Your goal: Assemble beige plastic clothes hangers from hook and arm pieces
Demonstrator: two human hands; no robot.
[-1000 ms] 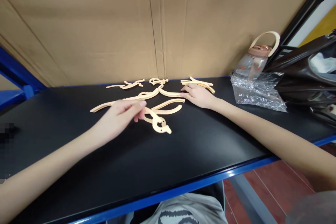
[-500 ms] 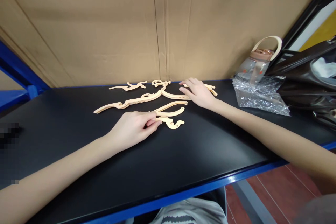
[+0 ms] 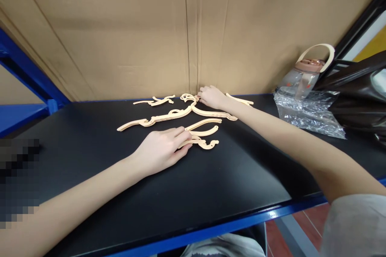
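Cream plastic folding-hanger pieces lie on the black table. My left hand (image 3: 164,149) is closed on a loose hanger piece (image 3: 208,144), whose curved, hooked end sticks out to the right of the fingers. Just behind it are two curved hanger arms (image 3: 206,128), partly under the fingers. A spread-out hanger (image 3: 171,116) lies in the middle, its hook toward the back. My right hand (image 3: 212,97) has reached the back edge, fingers bent down and closed at the right end of the small looped hanger pieces (image 3: 186,96). Its fingertips are partly hidden.
More hanger pieces (image 3: 158,101) lie at the back left, and others (image 3: 239,99) behind my right forearm. Crinkled clear plastic (image 3: 310,114) and a handled water bottle (image 3: 307,74) stand at the right by a dark bag (image 3: 358,84). Cardboard (image 3: 135,36) walls the back.
My right hand has moved left and back from the spread hanger's right arm to the small looped pieces. The left hand stays on its piece, and the view has shifted slightly.
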